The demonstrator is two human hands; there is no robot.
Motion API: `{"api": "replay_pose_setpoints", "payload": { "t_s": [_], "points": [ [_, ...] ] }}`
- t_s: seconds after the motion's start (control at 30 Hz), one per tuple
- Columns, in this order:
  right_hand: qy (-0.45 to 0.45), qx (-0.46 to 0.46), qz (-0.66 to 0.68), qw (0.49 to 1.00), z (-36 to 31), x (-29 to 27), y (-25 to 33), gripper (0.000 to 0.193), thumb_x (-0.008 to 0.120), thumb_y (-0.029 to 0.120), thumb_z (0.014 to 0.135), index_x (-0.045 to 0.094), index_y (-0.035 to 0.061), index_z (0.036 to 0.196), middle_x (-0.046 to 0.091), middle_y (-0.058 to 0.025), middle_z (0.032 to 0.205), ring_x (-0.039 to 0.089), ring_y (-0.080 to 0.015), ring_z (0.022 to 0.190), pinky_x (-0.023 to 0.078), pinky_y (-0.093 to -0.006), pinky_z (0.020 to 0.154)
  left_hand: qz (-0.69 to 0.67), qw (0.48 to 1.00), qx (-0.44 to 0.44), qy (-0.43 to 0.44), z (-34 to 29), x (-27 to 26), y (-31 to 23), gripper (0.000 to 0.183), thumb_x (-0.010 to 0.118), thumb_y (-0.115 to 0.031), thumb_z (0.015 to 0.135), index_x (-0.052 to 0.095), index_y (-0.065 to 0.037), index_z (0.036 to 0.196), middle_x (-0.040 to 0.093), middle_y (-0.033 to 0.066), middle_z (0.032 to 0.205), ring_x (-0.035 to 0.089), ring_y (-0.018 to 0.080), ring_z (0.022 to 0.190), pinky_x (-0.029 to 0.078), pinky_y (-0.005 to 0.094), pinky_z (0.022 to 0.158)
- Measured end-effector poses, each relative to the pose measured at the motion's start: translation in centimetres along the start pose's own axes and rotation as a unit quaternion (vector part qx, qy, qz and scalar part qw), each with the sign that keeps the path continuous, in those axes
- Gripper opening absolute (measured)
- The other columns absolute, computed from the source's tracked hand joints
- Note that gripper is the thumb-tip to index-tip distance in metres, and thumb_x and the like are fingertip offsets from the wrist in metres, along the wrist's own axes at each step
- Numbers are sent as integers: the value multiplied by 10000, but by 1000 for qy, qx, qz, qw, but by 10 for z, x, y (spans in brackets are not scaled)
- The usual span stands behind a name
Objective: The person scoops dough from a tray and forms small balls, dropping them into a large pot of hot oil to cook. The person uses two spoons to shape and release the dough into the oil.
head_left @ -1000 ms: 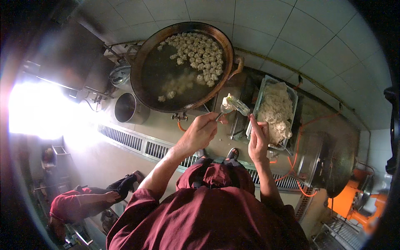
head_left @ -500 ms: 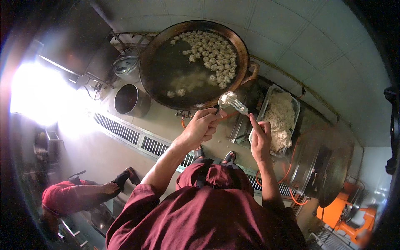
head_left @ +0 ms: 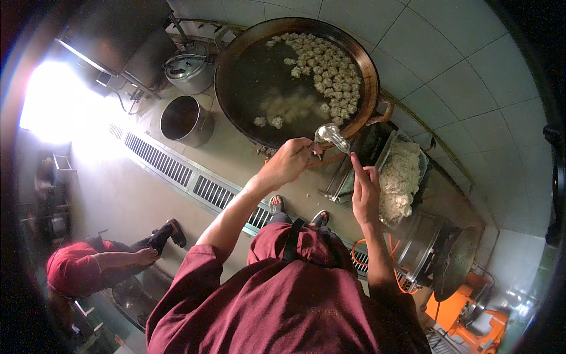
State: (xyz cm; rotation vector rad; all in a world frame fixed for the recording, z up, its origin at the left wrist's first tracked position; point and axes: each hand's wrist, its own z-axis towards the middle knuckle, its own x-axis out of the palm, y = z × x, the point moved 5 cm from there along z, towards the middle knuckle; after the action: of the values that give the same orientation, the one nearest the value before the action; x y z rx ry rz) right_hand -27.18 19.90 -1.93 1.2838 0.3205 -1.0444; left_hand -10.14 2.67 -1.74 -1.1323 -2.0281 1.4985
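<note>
My left hand (head_left: 288, 163) is closed round the handle of a metal spoon (head_left: 318, 135) at the near edge of a wide wok (head_left: 370, 74). My right hand (head_left: 367, 194) grips a fork (head_left: 341, 143), its index finger stretched along the handle. The fork's tines lie over the spoon's bowl, where some pale paste shows. In the wok's liquid, many pale lumpy balls (head_left: 339, 79) crowd the right side, and a couple float near the left front. Right of my hands, a tray (head_left: 424, 167) holds a big mound of pale paste (head_left: 400, 180).
A tall metal pot (head_left: 187, 121) and a lidded pot (head_left: 187, 66) stand left of the wok. A floor drain grate (head_left: 177, 166) runs behind me. Another person (head_left: 76, 268) in red is at lower left. An orange machine (head_left: 466, 318) sits at lower right.
The whole view has shifted, so the wok appears farther right and higher. The fork has moved slightly over the spoon's bowl. Both hands keep their holds.
</note>
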Motion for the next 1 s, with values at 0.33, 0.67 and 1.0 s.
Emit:
{"api": "replay_pose_setpoints", "payload": {
  "t_s": [0.33, 0.67, 1.0],
  "points": [
    [49, -72, -94, 992, 41, 62, -4, 650, 570, -33, 980, 548, 295, 1541, 507, -95, 958, 534, -285, 888, 487, -424, 847, 298, 942, 149, -40, 37, -57, 39, 259, 534, -121, 970, 711, 67, 968, 693, 294, 904, 700, 459, 905, 560, 516, 758],
    [79, -40, -117, 989, 91, 145, -20, 611, 530, -32, 1022, 508, 236, 1570, 486, -126, 969, 524, -313, 893, 477, -431, 846, 377, 899, 49, -218, 96, -130, 79, 187, 614, -114, 917, 738, 17, 966, 718, 285, 913, 732, 455, 891, 616, 481, 773],
    [-101, 177, -66, 977, -70, -30, -172, 357, 458, 133, 1104, 543, 88, 1447, 664, -204, 1340, 664, -378, 1178, 537, -447, 959, 266, 915, 121, -277, 6, -141, 101, 326, 463, -42, 981, 740, -30, 1153, 738, 164, 1222, 707, 342, 1139, 529, 400, 1010]
  ]
}}
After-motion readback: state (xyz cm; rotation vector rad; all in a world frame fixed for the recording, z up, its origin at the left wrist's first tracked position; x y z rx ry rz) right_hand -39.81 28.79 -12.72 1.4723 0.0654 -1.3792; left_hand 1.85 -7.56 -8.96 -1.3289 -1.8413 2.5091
